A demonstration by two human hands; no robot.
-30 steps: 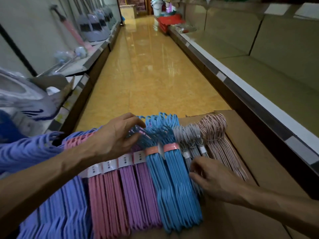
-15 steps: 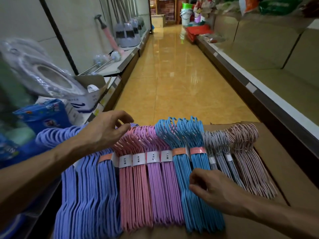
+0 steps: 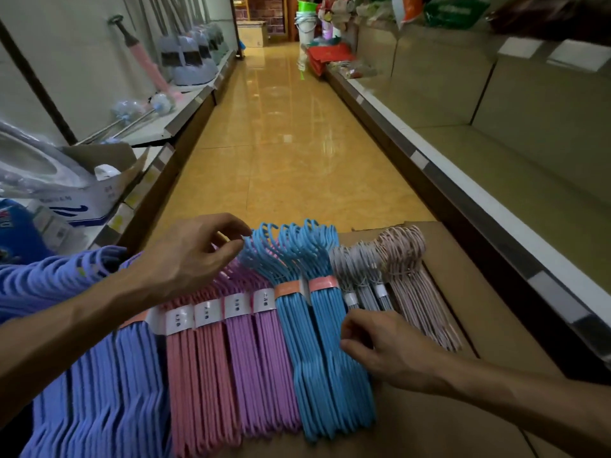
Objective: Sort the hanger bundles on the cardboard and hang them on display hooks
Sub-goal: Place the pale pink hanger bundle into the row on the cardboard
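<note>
Aisle: shop aisle with glossy yellow floor [image 3: 284, 133], shelving on both sides; far end cluttered, hard to make out.
Right shelves [image 3: 496, 133]: bare boards, upper shelf goods cut off by frame top.
Cardboard [image 3: 463, 421]: flat sheet under the bundles, near edge out of frame.
Violet-blue hangers [image 3: 99, 385]: largest heap, far left, partly hidden by left forearm, cut off at frame edge.
Blue bundles [image 3: 327, 352]: two, orange bands, centre.
Pink bundles [image 3: 195, 375] and purple bundles [image 3: 258, 358]: side by side, white labels, print unreadable.
Grey bundles [image 3: 363, 279], pale pink bundle [image 3: 416, 292]: right end, lower parts hidden behind right hand.
Left hand [image 3: 188, 256]: above pink hooks, fingers loosely curled, gripping nothing visible.
Right hand [image 3: 386, 348]: resting at blue bundles' edge, fingers bent; grasp unclear.
</note>
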